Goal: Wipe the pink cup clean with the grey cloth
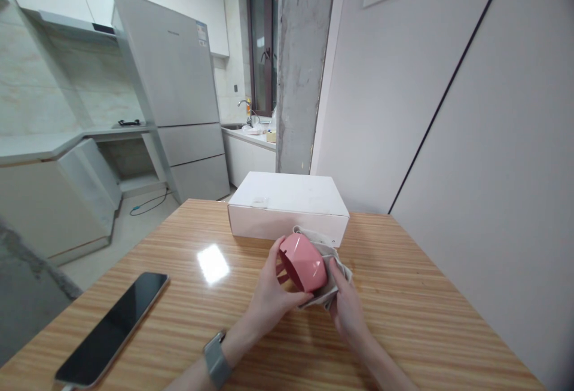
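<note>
My left hand [271, 295] grips a pink faceted cup [304, 262] by its rim, holding it tipped on its side with the opening toward the left. My right hand [347, 304] presses a light grey cloth [334, 259] against the cup's outer wall and base, fingers closed on the cloth. Both hands hover just above the wooden table [403, 295], in front of a white cardboard box [289, 202]. A grey watch [216, 360] sits on my left wrist.
A dark phone [114, 326] lies on the table at the near left. Beyond the table stand a grey fridge [179, 92], kitchen counters, a sink with a tap [244, 107] and a concrete pillar [300, 62]. A white wall runs along the right.
</note>
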Action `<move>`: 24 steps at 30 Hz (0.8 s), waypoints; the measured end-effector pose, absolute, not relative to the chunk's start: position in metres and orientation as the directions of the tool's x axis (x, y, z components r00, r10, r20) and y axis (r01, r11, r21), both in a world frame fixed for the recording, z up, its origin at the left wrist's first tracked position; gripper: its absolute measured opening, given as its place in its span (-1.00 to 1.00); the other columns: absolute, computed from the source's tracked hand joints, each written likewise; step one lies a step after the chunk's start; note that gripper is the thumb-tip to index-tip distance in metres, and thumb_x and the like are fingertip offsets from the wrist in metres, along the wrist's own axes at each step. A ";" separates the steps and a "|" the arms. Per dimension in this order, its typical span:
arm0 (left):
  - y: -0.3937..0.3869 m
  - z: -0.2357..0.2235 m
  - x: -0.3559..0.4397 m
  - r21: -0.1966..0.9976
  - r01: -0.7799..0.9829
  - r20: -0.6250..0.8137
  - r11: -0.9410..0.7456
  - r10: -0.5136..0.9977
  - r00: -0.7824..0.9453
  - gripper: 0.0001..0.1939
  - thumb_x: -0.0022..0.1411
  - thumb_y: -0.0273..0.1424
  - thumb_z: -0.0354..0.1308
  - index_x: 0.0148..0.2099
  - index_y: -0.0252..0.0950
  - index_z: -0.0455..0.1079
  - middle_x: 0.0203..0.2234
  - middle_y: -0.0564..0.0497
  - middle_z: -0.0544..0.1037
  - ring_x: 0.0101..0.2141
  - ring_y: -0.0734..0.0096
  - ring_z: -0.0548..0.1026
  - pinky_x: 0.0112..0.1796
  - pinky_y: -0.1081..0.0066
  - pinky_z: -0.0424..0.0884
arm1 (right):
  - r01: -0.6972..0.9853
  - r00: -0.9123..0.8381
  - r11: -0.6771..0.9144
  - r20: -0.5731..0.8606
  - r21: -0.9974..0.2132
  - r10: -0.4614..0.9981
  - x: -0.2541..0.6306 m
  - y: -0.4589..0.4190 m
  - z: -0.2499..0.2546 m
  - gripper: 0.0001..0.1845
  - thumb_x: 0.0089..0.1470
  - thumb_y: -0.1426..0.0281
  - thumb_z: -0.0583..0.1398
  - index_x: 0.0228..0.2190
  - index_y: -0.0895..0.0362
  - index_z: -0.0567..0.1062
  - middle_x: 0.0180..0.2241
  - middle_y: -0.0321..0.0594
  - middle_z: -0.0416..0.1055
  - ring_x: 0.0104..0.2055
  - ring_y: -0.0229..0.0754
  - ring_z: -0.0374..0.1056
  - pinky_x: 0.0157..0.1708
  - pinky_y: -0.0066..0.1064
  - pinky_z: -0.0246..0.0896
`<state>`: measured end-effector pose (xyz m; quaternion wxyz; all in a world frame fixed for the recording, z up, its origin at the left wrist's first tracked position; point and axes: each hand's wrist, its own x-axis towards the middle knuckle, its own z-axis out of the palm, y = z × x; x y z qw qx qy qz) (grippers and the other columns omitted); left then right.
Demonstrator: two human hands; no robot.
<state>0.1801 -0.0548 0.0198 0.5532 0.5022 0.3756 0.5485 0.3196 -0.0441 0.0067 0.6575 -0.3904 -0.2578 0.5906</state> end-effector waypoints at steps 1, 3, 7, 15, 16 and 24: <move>-0.056 0.021 0.179 0.973 -0.179 0.167 -0.147 0.980 0.105 0.07 -0.26 -0.52 0.45 0.27 -0.07 0.02 0.18 -0.15 0.22 0.06 0.05 0.37 -0.04 0.23 0.43 | -0.575 0.162 -0.007 -0.122 -0.818 0.979 0.320 -0.044 0.007 -0.56 -0.22 0.07 0.38 -0.33 0.10 0.61 -0.35 -0.23 0.60 -0.25 -0.05 0.49 -0.24 -0.31 0.39; -0.056 0.022 0.178 0.974 -0.119 0.203 -0.191 0.974 0.097 0.03 -0.23 -0.50 0.44 0.26 -0.07 0.04 0.20 -0.16 0.19 0.10 0.00 0.32 -0.11 0.26 0.47 | -0.582 0.159 -0.002 -0.116 -0.813 0.980 0.319 -0.045 0.008 -0.58 -0.20 0.08 0.37 -0.32 0.10 0.61 -0.34 -0.23 0.60 -0.26 -0.07 0.49 -0.24 -0.33 0.39; -0.054 0.021 0.176 0.970 -0.227 0.128 -0.085 0.975 0.181 0.12 -0.22 -0.51 0.43 0.30 0.02 -0.09 0.20 -0.18 0.19 0.03 -0.01 0.37 -0.29 0.32 0.53 | -0.618 0.119 -0.028 -0.129 -0.785 0.984 0.316 -0.048 0.011 -0.58 -0.19 0.10 0.38 -0.31 0.10 0.61 -0.33 -0.23 0.60 -0.24 -0.06 0.49 -0.23 -0.33 0.39; -0.049 0.012 0.176 0.904 -0.419 0.001 0.085 0.980 0.200 0.01 -0.13 -0.31 0.41 0.29 -0.02 -0.07 0.09 -0.15 0.33 -0.20 0.20 0.51 -0.36 0.37 0.51 | -0.532 0.055 -0.039 -0.080 -0.846 0.995 0.321 -0.044 0.003 -0.56 -0.18 0.06 0.36 -0.32 0.11 0.62 -0.34 -0.20 0.61 -0.23 -0.03 0.48 -0.24 -0.32 0.40; -0.048 0.010 0.176 0.865 -0.480 -0.022 0.147 0.966 0.257 -0.08 -0.05 -0.20 0.35 0.29 -0.08 -0.04 0.02 -0.17 0.40 -0.24 0.20 0.53 -0.40 0.36 0.51 | -0.496 0.052 -0.008 -0.039 -0.869 0.998 0.323 -0.043 0.004 -0.56 -0.16 0.05 0.35 -0.32 0.11 0.62 -0.34 -0.20 0.61 -0.25 -0.05 0.48 -0.26 -0.34 0.40; -0.044 0.008 0.171 0.602 -0.597 -0.062 0.530 0.777 0.627 -0.07 0.13 0.25 -0.28 0.04 -0.52 0.35 -0.35 -0.28 0.58 -0.41 0.14 0.54 -0.49 0.30 0.45 | -0.400 -0.010 0.004 0.008 -0.917 1.000 0.319 -0.053 0.016 -0.53 -0.08 -0.04 0.25 -0.50 0.13 0.61 -0.77 -0.29 0.38 -0.73 -0.19 0.28 -0.66 -0.37 0.30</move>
